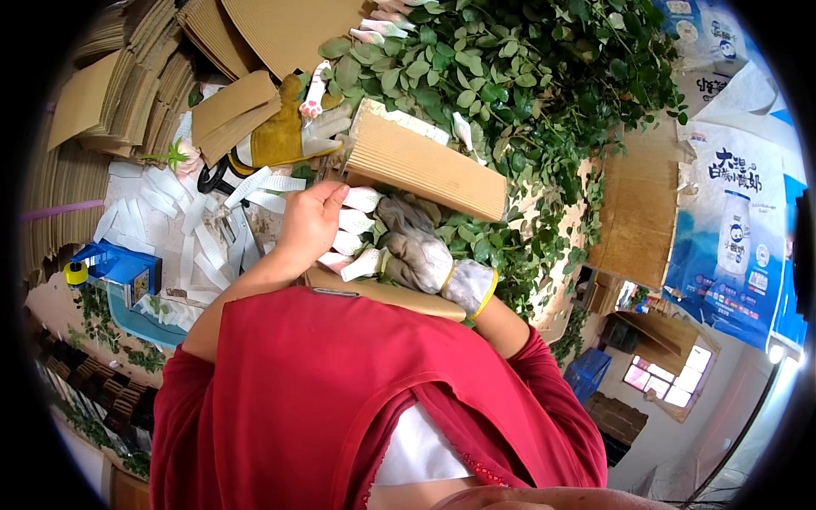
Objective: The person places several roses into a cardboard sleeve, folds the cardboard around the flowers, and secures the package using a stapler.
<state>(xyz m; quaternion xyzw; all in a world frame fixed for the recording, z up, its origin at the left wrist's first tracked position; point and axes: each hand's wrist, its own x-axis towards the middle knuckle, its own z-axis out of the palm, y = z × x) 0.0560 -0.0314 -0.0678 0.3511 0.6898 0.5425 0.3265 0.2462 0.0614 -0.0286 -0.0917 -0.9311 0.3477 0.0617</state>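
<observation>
My bare left hand (312, 213) has thumb and forefinger close together at the uppermost of several flower heads in white mesh sleeves (354, 220); its other fingers are hidden. My right hand (417, 252), in a grey-white glove with a yellow cuff edge, is closed round the leafy stems of these flowers, which lie side by side with heads to the left. Just beyond both hands sits a corrugated cardboard piece (427, 162). Brown cardboard (395, 294) lies under the flowers, against my red apron (306, 357).
Leafy rose stems (529, 70) pile up beyond the cardboard. At left are white mesh strips (207, 245), a pink rose (186, 159), a black-handled tool (217, 178), a yellow-and-white work glove (277, 137), a blue box (127, 271) and cardboard stacks (127, 83). A cardboard panel (637, 204) stands right.
</observation>
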